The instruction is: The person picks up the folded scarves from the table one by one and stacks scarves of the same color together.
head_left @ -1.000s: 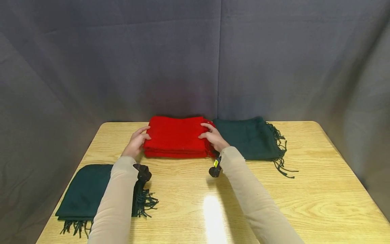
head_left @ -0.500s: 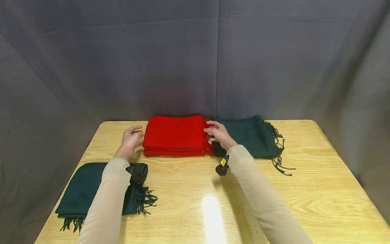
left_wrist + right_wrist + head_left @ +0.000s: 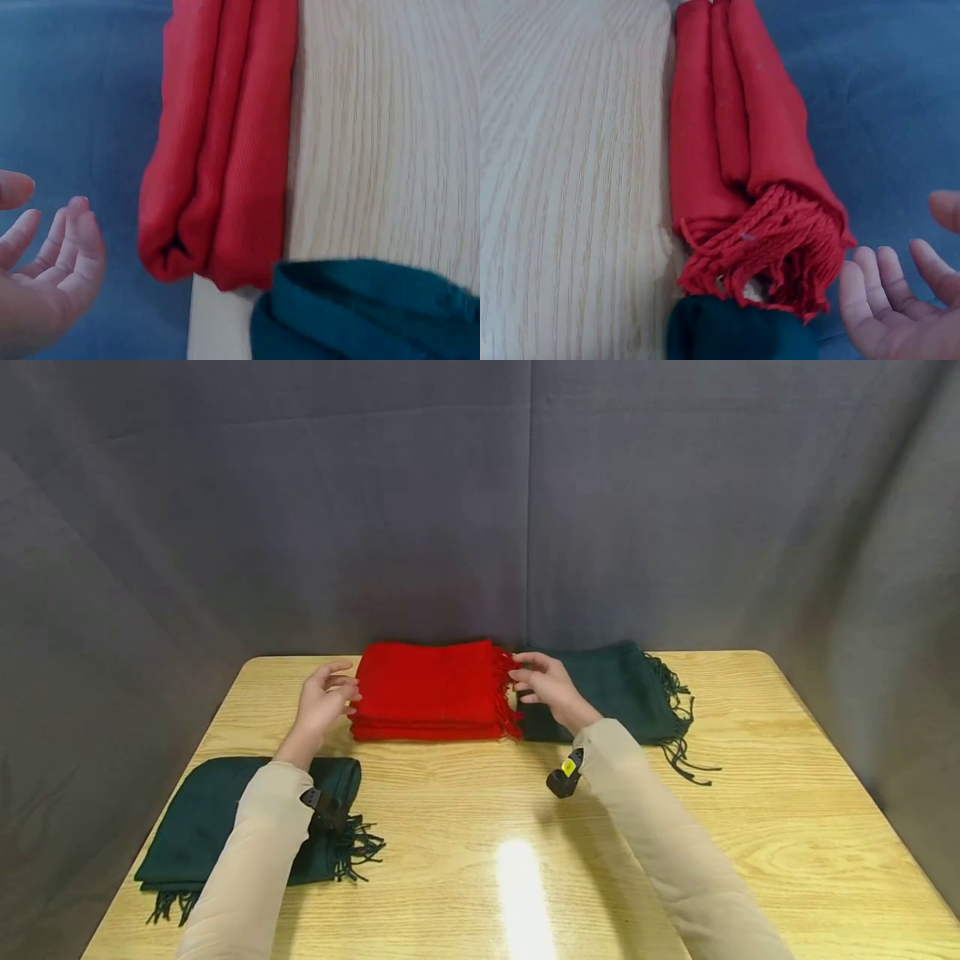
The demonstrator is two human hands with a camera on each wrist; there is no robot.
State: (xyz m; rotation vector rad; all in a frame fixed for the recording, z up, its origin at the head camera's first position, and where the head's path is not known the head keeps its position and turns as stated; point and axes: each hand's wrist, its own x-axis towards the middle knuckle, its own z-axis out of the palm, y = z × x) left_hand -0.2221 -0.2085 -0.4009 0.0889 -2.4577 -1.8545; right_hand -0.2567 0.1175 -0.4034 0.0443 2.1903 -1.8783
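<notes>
A folded red scarf (image 3: 427, 685) lies at the back of the table, its fringe (image 3: 772, 247) along the right end. My left hand (image 3: 321, 703) is just off its left end, fingers loosely bent and holding nothing; the left wrist view shows a gap between this hand (image 3: 56, 277) and the folded layers (image 3: 225, 150). On the other side my right hand (image 3: 551, 685) hovers by the fringe, also holding nothing, and overlaps a dark green scarf (image 3: 622, 693) in the head view. Another folded dark green scarf (image 3: 195, 827) lies under my left forearm at front left.
The light wooden table (image 3: 450, 827) has a bright glare strip near its front middle. A grey curtain (image 3: 420, 510) rises right behind the back edge and flanks both sides. Dark fringe (image 3: 686, 752) spreads from the back right scarf.
Both hands have come off the ends of the red scarf and moved apart, the left to the left and the right to the right. The scarves stay where they lay.
</notes>
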